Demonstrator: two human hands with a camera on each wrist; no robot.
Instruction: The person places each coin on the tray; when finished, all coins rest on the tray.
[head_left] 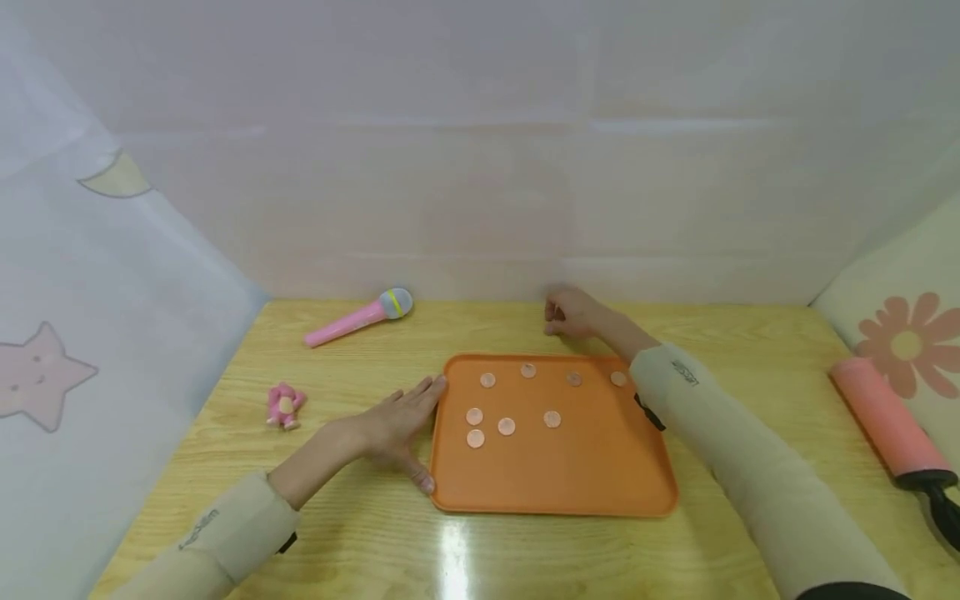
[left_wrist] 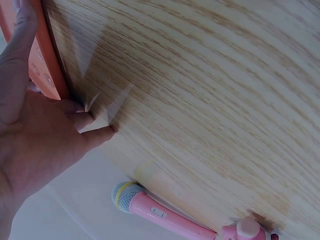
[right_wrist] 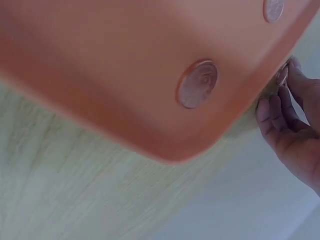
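Orange tray (head_left: 555, 475) lying on wooden surface (head_left: 480, 558), eight coins scattered across its far half. Left hand (head_left: 401, 425) resting flat against tray's left rim, fingers straight, gripping nothing. Pink figurine (head_left: 284, 406) sitting left of that hand. Right hand (head_left: 573, 315) curling just beyond tray's far edge, pinching coin (right_wrist: 282, 75) at fingertips. Pink toy microphone (head_left: 358, 317) lying at far left; pink roller (head_left: 892, 425) lying at right edge.
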